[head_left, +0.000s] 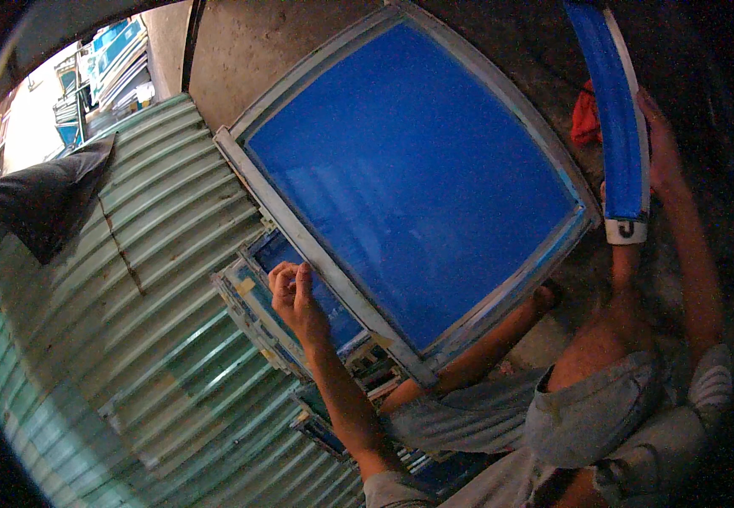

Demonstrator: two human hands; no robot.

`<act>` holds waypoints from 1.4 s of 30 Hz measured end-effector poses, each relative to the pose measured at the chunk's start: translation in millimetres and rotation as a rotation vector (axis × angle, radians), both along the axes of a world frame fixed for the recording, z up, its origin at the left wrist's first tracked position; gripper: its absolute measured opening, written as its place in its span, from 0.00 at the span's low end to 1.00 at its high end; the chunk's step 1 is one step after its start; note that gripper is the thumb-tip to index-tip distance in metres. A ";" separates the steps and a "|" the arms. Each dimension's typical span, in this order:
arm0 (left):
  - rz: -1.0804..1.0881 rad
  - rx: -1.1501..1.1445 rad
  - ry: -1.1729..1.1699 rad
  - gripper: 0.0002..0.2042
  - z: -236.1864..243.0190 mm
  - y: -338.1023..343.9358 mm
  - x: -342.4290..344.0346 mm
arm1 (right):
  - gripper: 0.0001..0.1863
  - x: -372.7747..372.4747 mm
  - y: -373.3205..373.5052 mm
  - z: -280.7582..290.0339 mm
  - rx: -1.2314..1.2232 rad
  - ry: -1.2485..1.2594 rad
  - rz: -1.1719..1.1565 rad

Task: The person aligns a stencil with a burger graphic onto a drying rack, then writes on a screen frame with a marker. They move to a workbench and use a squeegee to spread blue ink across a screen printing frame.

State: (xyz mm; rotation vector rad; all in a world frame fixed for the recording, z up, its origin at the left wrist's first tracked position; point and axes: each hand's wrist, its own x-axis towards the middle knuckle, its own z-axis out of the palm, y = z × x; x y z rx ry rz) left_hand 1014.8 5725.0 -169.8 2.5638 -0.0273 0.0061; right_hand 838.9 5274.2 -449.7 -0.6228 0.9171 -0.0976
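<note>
A large screen frame (292, 222) with blue mesh stretched across it (409, 169) leans in front of me, its grey wooden bars worn. My left hand (297, 298) is raised by its left bar, fingers curled in; what they hold, if anything, is hidden. Whether it touches the bar I cannot tell. On the right, my right hand (659, 140) grips the edge of a long, narrow blue piece (621, 127) with a white edge and a white lower end. Part of that hand is hidden behind the piece, which stands almost upright.
Corrugated metal sheeting (164, 279) covers the left side. Smaller frames (252, 309) are stacked behind the large frame. Dark sheeting (54, 190) hangs at upper left, near a bright opening with more stacked frames (121, 63). A red cloth-like item (586, 116) lies behind the narrow piece.
</note>
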 end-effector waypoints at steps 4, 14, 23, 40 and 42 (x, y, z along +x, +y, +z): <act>0.024 -0.123 -0.029 0.06 6.3 3.9 0.1 | 0.23 0.8 -1.2 2.5 -0.004 -0.011 -0.003; 0.150 -0.903 0.193 0.07 15.6 34.2 6.6 | 0.26 7.5 2.6 17.5 0.019 0.026 -0.030; 0.128 -0.939 0.152 0.04 18.5 90.3 9.8 | 0.28 1.2 -6.7 8.0 0.038 -0.075 0.058; 0.370 -0.668 0.072 0.16 -3.7 99.0 4.6 | 0.27 3.3 -3.4 11.6 -0.001 -0.044 0.068; 0.366 -0.664 0.093 0.15 -5.5 74.8 5.5 | 0.27 2.3 -4.4 9.0 -0.004 -0.041 0.071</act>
